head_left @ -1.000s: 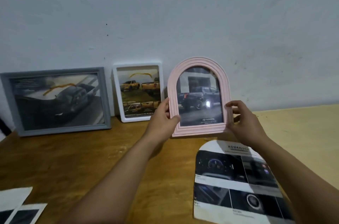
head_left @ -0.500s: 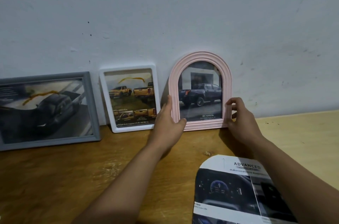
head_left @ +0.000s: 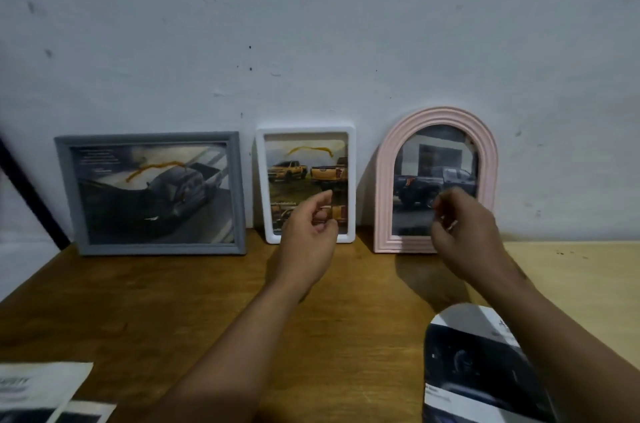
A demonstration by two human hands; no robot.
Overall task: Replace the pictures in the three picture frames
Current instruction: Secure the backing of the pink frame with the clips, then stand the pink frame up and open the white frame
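On the bench [head_left: 173, 301] your three frames stand in a row along the far edge, leaning against the wall: the grey frame [head_left: 152, 192] on the left, the white frame [head_left: 306, 183] in the middle, the pink arched frame [head_left: 436, 180] on the right. Each one shows a truck picture behind its front, so the job looks about finished, though nothing here tells you whether these are the new prints or the old ones. Loose sheets lie nearer you: an arch-cut sheet [head_left: 478, 367] near right, and a few rectangular sheets [head_left: 41, 391] near left; these are likely the ones taken out. Your left hand [head_left: 308, 242] hangs in front of the white frame, fingers loosely curled, holding nothing. Your right hand [head_left: 467, 235] hangs before the pink frame's lower right, also loosely curled and empty, as far as the blur allows.
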